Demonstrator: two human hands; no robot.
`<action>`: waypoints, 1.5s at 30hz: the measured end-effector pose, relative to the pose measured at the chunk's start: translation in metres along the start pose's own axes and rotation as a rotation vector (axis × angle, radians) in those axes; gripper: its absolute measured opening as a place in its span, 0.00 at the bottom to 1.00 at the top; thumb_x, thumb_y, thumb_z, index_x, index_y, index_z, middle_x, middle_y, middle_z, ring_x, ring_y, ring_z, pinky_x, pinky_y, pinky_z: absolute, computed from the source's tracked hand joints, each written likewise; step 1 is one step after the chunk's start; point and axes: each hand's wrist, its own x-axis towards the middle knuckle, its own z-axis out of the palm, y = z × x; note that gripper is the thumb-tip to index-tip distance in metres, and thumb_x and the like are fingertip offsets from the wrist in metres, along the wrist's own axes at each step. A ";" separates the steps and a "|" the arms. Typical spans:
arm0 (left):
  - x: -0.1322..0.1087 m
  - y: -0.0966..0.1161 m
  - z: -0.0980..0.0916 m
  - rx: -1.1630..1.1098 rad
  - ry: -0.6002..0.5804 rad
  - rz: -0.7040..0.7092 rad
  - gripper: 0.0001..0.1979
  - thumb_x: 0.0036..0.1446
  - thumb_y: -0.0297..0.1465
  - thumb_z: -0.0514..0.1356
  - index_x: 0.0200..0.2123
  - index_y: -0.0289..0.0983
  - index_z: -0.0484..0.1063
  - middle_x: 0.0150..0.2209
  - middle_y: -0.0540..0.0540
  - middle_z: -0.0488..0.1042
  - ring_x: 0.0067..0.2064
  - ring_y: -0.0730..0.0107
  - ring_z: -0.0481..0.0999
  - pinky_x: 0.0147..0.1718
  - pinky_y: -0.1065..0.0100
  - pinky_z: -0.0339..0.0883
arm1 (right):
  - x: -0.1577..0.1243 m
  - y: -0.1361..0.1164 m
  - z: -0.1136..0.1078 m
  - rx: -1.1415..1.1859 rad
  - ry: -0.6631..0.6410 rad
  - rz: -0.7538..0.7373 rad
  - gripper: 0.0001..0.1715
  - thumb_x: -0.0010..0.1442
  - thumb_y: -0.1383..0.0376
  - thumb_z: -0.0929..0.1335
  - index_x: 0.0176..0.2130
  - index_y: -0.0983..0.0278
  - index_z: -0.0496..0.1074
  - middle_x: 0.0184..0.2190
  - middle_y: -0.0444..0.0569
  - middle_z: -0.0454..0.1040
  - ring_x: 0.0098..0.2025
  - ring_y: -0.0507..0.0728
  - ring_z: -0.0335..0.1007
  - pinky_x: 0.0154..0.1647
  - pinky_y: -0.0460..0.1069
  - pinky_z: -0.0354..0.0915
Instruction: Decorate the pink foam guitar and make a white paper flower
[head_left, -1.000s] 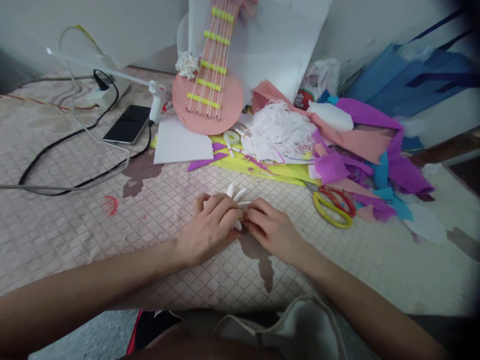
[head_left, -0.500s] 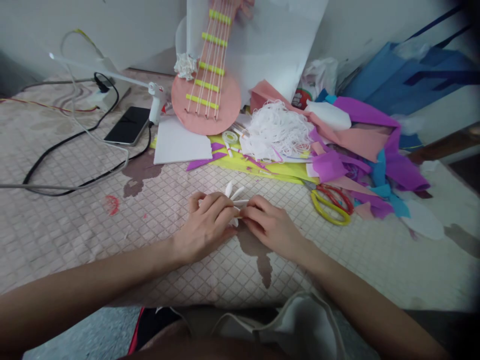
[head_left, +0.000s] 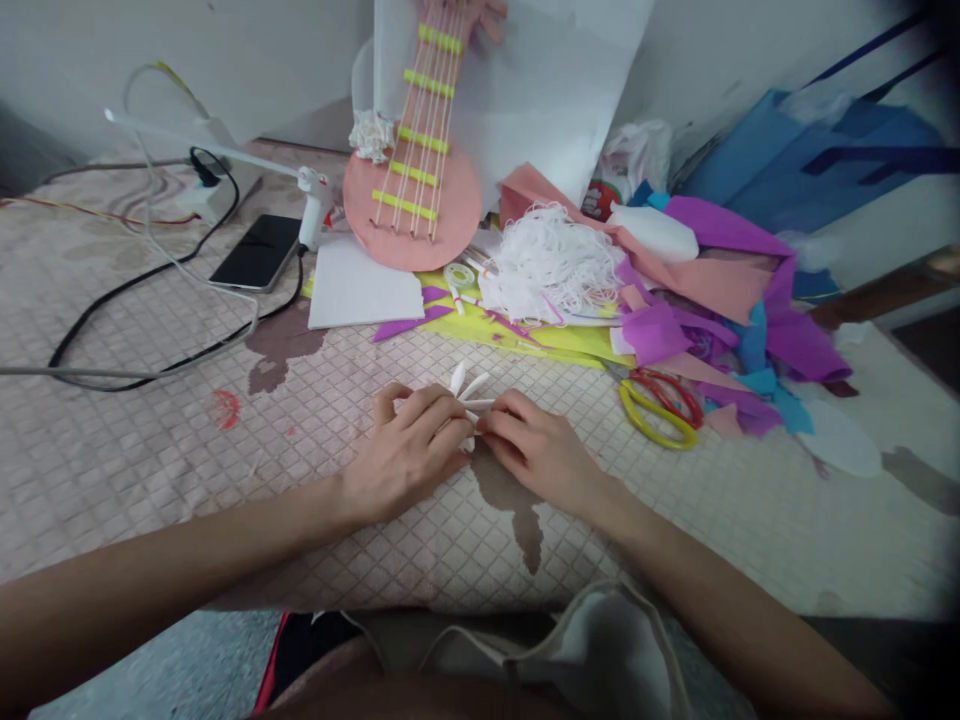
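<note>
Pale wall (head_left: 247,40) at the back, quilted cloth over the bench (head_left: 315,550), and loads of craft clutter. So the white flower (head_left: 472,385) is right in front of me, between my hands, and you only get to see a few petals poking out the top and side. Its middle is hidden under my left hand (head_left: 412,440), which is curled down over it; thumb's mostly tucked out of sight. Right hand (head_left: 544,450) has its fingertips pinched on the flower's right edge, though whatever bit is between them is too tiny to make out.

Behind that, the guitar's (head_left: 457,195) neck runs off the top, and its body overlaps the white card (head_left: 364,290). Scissors (head_left: 643,430) are off to the right, blade tips hard to make out by the scraps (head_left: 660,335). Blue bag (head_left: 787,160) fades into a dark, blurry corner.
</note>
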 end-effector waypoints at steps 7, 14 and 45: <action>-0.003 0.000 0.002 0.090 0.018 0.091 0.04 0.59 0.25 0.55 0.37 0.38 0.67 0.43 0.47 0.74 0.50 0.61 0.68 0.46 0.55 0.52 | 0.000 -0.001 0.001 -0.013 -0.007 0.001 0.11 0.65 0.64 0.58 0.40 0.62 0.68 0.38 0.49 0.67 0.36 0.52 0.66 0.33 0.47 0.64; -0.002 -0.004 -0.004 0.008 0.006 0.029 0.02 0.60 0.30 0.55 0.35 0.39 0.67 0.41 0.48 0.75 0.47 0.62 0.68 0.45 0.56 0.50 | 0.001 -0.002 0.001 -0.008 -0.012 0.008 0.11 0.65 0.65 0.58 0.40 0.62 0.68 0.38 0.48 0.66 0.36 0.52 0.66 0.33 0.46 0.64; -0.009 -0.009 0.003 0.067 0.051 0.092 0.04 0.60 0.26 0.54 0.35 0.38 0.68 0.41 0.48 0.75 0.46 0.64 0.69 0.46 0.56 0.51 | 0.002 -0.001 0.006 -0.045 0.033 -0.037 0.09 0.63 0.68 0.60 0.40 0.63 0.69 0.40 0.49 0.68 0.38 0.53 0.66 0.35 0.47 0.65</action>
